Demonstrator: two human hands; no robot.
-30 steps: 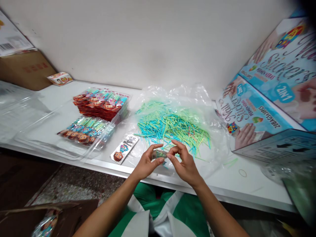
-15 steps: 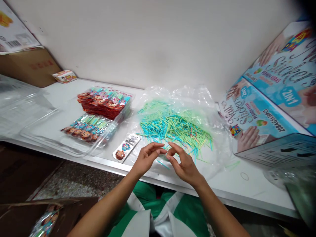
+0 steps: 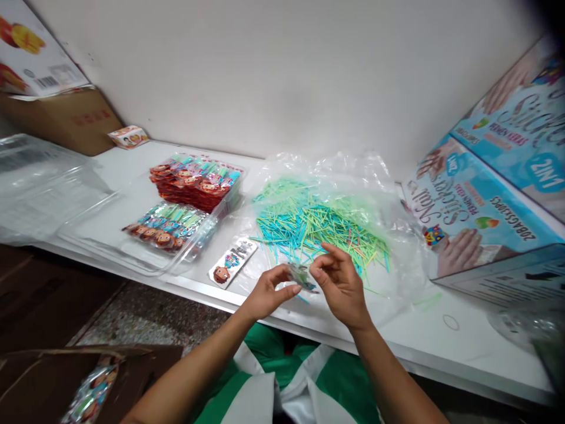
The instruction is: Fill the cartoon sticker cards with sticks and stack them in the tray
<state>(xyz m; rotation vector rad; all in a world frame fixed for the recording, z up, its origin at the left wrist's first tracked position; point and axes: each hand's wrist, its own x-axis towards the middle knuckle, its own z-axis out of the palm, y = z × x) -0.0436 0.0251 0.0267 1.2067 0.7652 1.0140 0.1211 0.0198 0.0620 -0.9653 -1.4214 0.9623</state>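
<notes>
Head camera: the person's left hand (image 3: pixel 268 294) pinched a small clear plastic packet with green and blue showing in it (image 3: pixel 301 275) between thumb and fingers, above the front edge of the white surface (image 3: pixel 397 335). The right hand (image 3: pixel 342 288) was close at the packet's other side, its thumb and index finger bent toward each other and its other fingers loosely curled; whether its tips touched the packet could not be told.

Just beyond both hands lay a loose heap of thin green and blue sticks (image 3: pixel 318 227), a few orange among them, on and partly under a crumpled clear plastic bag (image 3: pixel 371 168). Left of the hands, a white rectangular card printed with a cartoon figure (image 3: pixel 232 263) lay aslant. Farther left was a shallow clear plastic tray (image 3: pixel 110 224), with a tall stack of red printed packets (image 3: pixel 189 185) toward the back and a lower row of clear printed packets (image 3: pixel 170 227) in front.

On the right stood a blue and white printed "Nail Stickers" box (image 3: pixel 468 206), with a thin pale ring (image 3: pixel 451 322) lying in front of it. At the back left, a small orange and white carton (image 3: pixel 129 136) sat beside a brown cardboard box (image 3: pixel 66 118).
</notes>
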